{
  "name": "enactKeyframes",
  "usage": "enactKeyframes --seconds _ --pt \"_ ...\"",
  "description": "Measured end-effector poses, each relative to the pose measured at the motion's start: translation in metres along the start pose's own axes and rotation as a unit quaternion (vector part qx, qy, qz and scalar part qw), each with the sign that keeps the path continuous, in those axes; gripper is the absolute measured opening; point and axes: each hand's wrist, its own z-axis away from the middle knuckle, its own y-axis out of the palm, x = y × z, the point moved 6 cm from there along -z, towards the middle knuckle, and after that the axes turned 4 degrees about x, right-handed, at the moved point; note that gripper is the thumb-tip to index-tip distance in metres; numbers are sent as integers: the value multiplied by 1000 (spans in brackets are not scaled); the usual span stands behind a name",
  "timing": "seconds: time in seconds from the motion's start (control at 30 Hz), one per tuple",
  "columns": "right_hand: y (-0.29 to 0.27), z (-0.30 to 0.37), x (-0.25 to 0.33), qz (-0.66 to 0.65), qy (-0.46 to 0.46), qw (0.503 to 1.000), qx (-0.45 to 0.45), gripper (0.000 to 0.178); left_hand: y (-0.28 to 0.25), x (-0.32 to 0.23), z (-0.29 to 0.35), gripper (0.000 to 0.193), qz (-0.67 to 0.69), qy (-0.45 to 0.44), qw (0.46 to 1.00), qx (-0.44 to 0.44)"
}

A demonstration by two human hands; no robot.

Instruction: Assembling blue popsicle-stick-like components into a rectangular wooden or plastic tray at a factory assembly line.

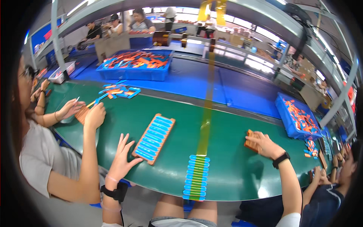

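My left hand [123, 157] has its fingers spread beside the lower left edge of a brown slotted tray [173, 122]. Its thumb is close to the tray's near corner; whether it touches I cannot tell. Several blue flat strips [154, 137] lie side by side in that tray. Far to the right, my right hand [266, 145] grips a small brown grooved block [251, 140] on the green table. Between my hands, at the front edge, a row of blue strips [188, 181] lies under yellow translucent tape [204, 136], which runs up to a roll [212, 45].
A blue bin [132, 75] of orange and blue pieces stands at the back left, with a loose pile [118, 90] before it. Another blue bin [298, 133] stands right. A co-worker's hands [94, 115] work at left over a brown tray; other people sit right and behind.
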Motion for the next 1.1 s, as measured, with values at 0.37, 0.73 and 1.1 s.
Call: enactKeyframes --seconds 0.37,0.73,1.1 --pt "-1 -42 7 -11 -5 962 -272 34 2 -1 -12 55 5 46 998 51" --pt "18 -29 173 -447 -57 887 103 37 44 -56 5 55 30 69 996 38" --pt "-12 47 149 -818 -86 560 -98 12 99 -131 44 59 16 100 995 -7"
